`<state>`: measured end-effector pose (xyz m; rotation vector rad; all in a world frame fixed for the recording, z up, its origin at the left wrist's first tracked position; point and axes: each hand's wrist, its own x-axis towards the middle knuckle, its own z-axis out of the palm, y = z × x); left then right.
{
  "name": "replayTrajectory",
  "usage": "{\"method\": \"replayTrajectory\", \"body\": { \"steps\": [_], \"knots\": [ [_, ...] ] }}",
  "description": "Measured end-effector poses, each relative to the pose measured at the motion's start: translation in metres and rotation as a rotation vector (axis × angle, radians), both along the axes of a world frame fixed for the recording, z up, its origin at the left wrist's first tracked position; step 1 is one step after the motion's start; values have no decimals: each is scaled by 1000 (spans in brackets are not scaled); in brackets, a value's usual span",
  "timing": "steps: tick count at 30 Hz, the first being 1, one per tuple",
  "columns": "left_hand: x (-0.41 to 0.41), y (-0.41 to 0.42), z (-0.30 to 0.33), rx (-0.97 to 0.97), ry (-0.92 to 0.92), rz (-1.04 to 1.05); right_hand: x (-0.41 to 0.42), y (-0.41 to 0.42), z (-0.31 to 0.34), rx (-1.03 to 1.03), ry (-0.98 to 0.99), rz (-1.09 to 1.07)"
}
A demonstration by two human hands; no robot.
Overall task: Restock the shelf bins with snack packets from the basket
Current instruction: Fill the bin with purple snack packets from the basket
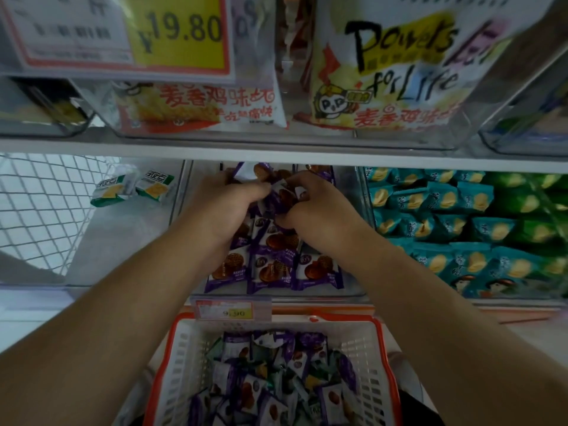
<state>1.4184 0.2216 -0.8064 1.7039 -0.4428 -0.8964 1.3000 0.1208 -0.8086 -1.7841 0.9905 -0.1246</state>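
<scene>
Purple snack packets [278, 196], each printed with a round brown biscuit, are gripped between the left hand [229, 199] and the right hand [310, 207] over the clear middle bin [353, 292], where similar packets are laid in rows. More purple packets are heaped in the white, orange-rimmed basket [184, 358] below the shelf.

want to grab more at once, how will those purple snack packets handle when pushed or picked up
The purple packets look small and glossy, so probably light and slippery. They lie overlapped in the clear bin, likely to slide when pushed. The pictured biscuits probably crush.
</scene>
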Motion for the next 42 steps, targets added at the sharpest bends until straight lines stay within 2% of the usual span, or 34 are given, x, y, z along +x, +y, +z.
{"method": "replayTrajectory", "body": {
  "steps": [3, 5, 7, 11, 14, 16, 19, 21, 22, 24, 28, 31, 35, 38, 40, 42],
  "knots": [
    [1, -4, -3, 26, -11, 60, 0, 1, 1, -28, 65, 29],
    [4, -11, -2, 69, -87, 106, -1, 4, 2, -108, 131, 75],
    [9, -20, -3, 152, -284, 98, 0, 8, 2, -184, 169, 130],
    [22, -40, -11, 498, -860, -124, 2, 12, 0, -247, 210, 179],
    [40, -53, -23, 602, -989, -318, 1, 9, -3, -271, 235, 187],
    [46, -57, -32, 602, -1082, -365, 1, 7, -6, -282, 237, 184],
    [43, -56, -39, 458, -1275, -223, 3, 6, -6, -326, 272, 192],
    [37, -51, -43, 446, -1412, -260, 3, 5, -5, -385, 308, 194],
    [37, -47, -48, 450, -1399, -298, 4, 7, -4, -433, 327, 193],
    [39, -39, -55, 475, -1242, -344, 4, 10, -2, -571, 379, 194],
    [45, -39, -65, 487, -1074, -305, 8, 10, 2, -807, 423, 163],
    [45, -44, -67, 410, -983, -264, 21, -1, -1, -686, 268, 115],
    [40, -45, -67, 441, -1118, -161, 55, -20, -4, -495, 163, 40],
    [32, -44, -64, 463, -1126, -126, 69, -32, -6, -496, 209, 143],
    [27, -41, -60, 459, -1082, -128, 72, -38, -10, -559, 327, 257],
    [20, -39, -57, 454, -1075, -157, 72, -40, -16, -632, 437, 274]
  ]
}}
